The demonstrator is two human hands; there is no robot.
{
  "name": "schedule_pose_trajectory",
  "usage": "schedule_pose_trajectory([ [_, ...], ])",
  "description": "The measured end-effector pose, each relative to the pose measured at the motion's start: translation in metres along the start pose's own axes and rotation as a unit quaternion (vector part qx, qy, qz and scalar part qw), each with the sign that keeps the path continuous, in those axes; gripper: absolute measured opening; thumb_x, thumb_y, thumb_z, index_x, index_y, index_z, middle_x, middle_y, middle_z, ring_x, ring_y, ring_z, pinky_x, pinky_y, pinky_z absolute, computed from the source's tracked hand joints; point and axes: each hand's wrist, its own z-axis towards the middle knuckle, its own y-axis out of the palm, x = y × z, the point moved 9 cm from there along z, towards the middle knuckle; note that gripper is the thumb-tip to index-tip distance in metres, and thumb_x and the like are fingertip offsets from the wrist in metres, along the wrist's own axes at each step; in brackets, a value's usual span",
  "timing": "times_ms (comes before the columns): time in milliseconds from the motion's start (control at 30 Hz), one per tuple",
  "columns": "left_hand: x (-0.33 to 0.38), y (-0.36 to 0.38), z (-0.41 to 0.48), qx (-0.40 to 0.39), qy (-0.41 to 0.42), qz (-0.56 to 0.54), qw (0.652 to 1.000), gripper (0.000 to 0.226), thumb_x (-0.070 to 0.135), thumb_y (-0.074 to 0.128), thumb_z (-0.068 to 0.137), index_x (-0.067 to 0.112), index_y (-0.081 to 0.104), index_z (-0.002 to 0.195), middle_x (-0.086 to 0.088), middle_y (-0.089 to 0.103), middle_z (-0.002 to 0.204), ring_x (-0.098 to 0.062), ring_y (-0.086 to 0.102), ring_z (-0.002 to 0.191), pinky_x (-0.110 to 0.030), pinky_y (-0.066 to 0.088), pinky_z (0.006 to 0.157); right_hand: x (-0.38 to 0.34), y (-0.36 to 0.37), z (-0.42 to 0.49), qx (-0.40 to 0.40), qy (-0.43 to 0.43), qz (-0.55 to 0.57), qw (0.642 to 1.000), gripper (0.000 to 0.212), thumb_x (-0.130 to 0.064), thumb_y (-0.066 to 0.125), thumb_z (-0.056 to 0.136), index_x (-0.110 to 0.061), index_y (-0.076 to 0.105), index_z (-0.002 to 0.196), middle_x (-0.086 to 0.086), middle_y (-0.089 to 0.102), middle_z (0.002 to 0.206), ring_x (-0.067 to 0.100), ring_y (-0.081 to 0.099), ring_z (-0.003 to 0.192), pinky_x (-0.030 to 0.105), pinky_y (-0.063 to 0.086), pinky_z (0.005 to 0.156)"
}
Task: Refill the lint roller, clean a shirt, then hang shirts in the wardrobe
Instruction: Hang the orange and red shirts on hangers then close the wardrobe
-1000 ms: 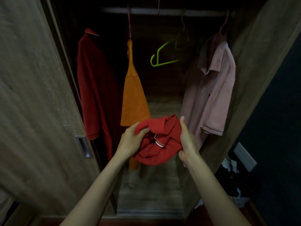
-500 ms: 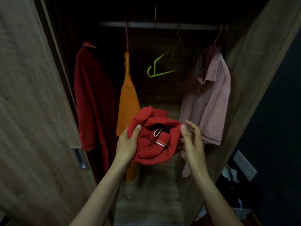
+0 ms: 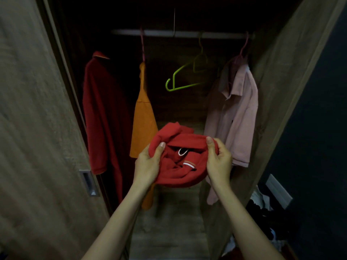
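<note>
A bunched red shirt [image 3: 180,171] with white trim is held in front of the open wardrobe. My left hand [image 3: 148,164] grips its left side with the thumb pressed into the cloth. My right hand [image 3: 218,162] grips its right edge. On the rail [image 3: 187,33] hang a dark red shirt [image 3: 105,113], an orange shirt [image 3: 143,117] and a pink shirt [image 3: 236,117]. An empty green hanger [image 3: 185,77] hangs tilted between the orange and pink shirts.
The sliding wardrobe door [image 3: 37,128] with a recessed metal handle [image 3: 88,182] fills the left. The wardrobe's right side panel [image 3: 281,91] stands beside a dark wall. A pile of clothes [image 3: 262,207] lies on the floor at the lower right.
Both hands have lifted the red shirt slightly and regripped it, spreading its opening wider. My view has tilted up, so the rail sits lower in the frame.
</note>
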Motion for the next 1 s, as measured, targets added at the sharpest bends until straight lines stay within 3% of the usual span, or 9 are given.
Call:
schedule_pose_trajectory([
  [100, 0.010, 0.001, -0.007, -0.011, 0.024, 0.074, 0.997, 0.018, 0.041, 0.056, 0.093, 0.027, 0.063, 0.102, 0.012, 0.068, 0.093, -0.013, 0.065, 0.097, -0.026, 0.046, 0.079, 0.000, -0.005, 0.004, 0.041, 0.015, 0.006, 0.999, 0.030, -0.032, 0.049, 0.096, -0.013, 0.059, 0.075, -0.004, 0.057, 0.064, 0.002, 0.050, 0.063, 0.019, 0.042, 0.062],
  [167, 0.009, 0.007, -0.012, -0.043, 0.035, 0.130, 0.990, 0.026, 0.044, 0.057, 0.092, 0.027, 0.057, 0.111, 0.012, 0.067, 0.097, -0.013, 0.065, 0.099, -0.025, 0.046, 0.077, 0.002, -0.004, 0.008, 0.055, 0.031, 0.004, 0.998, 0.035, -0.041, 0.046, 0.096, -0.016, 0.056, 0.072, 0.003, 0.057, 0.064, 0.006, 0.050, 0.065, 0.023, 0.043, 0.064],
  [300, 0.014, 0.018, -0.028, -0.085, 0.127, 0.147, 0.977, 0.066, 0.047, 0.060, 0.088, 0.039, 0.029, 0.145, 0.011, 0.051, 0.138, -0.003, 0.051, 0.125, -0.022, 0.042, 0.103, 0.010, -0.002, 0.016, 0.067, 0.068, 0.031, 0.995, 0.050, -0.051, 0.044, 0.094, -0.007, 0.059, 0.077, 0.013, 0.058, 0.068, 0.016, 0.053, 0.068, 0.034, 0.046, 0.068],
  [400, 0.039, 0.031, -0.050, -0.128, 0.251, 0.132, 0.950, 0.069, 0.038, 0.060, 0.091, 0.038, 0.025, 0.150, 0.010, 0.030, 0.152, 0.002, 0.028, 0.140, -0.009, 0.025, 0.110, 0.008, 0.001, 0.019, 0.073, 0.080, 0.070, 0.992, 0.046, -0.042, 0.046, 0.096, -0.003, 0.059, 0.075, 0.009, 0.058, 0.068, 0.018, 0.054, 0.067, 0.037, 0.048, 0.069],
  [600, 0.060, 0.039, -0.053, -0.164, 0.328, 0.176, 0.914, 0.040, 0.041, 0.063, 0.088, 0.038, 0.055, 0.127, 0.007, 0.030, 0.151, -0.001, 0.027, 0.141, -0.009, 0.025, 0.110, 0.012, 0.005, 0.020, 0.082, 0.124, 0.113, 0.982, 0.037, -0.038, 0.049, 0.096, -0.017, 0.061, 0.068, 0.004, 0.062, 0.068, 0.020, 0.058, 0.069, 0.036, 0.050, 0.071],
  [733, 0.051, 0.040, -0.036, -0.185, 0.296, 0.176, 0.920, 0.023, 0.042, 0.066, 0.085, 0.023, 0.066, 0.099, 0.003, 0.044, 0.136, -0.003, 0.039, 0.132, -0.011, 0.031, 0.105, 0.016, 0.006, 0.025, 0.081, 0.110, 0.104, 0.985, 0.045, -0.036, 0.048, 0.097, 0.000, 0.059, 0.073, 0.010, 0.056, 0.069, 0.020, 0.052, 0.068, 0.034, 0.046, 0.068],
  [800, 0.048, 0.039, -0.029, -0.180, 0.292, 0.157, 0.926, 0.018, 0.037, 0.068, 0.084, 0.021, 0.067, 0.091, 0.003, 0.046, 0.133, -0.001, 0.040, 0.130, -0.010, 0.030, 0.104, 0.013, 0.004, 0.027, 0.070, 0.074, 0.069, 0.992, 0.049, -0.034, 0.048, 0.098, 0.009, 0.053, 0.075, 0.015, 0.047, 0.065, 0.019, 0.045, 0.065, 0.030, 0.040, 0.062],
  [867, 0.051, 0.036, -0.023, -0.164, 0.295, 0.125, 0.933, 0.014, 0.035, 0.069, 0.082, 0.023, 0.066, 0.087, 0.004, 0.047, 0.134, -0.002, 0.040, 0.131, -0.013, 0.030, 0.105, 0.007, 0.002, 0.030, 0.048, 0.020, -0.004, 0.999, 0.045, -0.032, 0.048, 0.098, 0.004, 0.053, 0.072, 0.021, 0.045, 0.060, 0.013, 0.043, 0.061, 0.027, 0.036, 0.057],
  [1000, 0.068, 0.032, -0.019, -0.144, 0.321, 0.078, 0.933, 0.008, 0.034, 0.065, 0.084, 0.027, 0.060, 0.086, 0.007, 0.057, 0.121, -0.009, 0.048, 0.127, -0.018, 0.033, 0.105, 0.014, 0.002, 0.034, -0.007, -0.046, -0.139, 0.989, 0.030, -0.024, 0.054, 0.096, -0.016, 0.051, 0.067, -0.004, 0.047, 0.054, 0.001, 0.046, 0.057, 0.017, 0.032, 0.054],
])
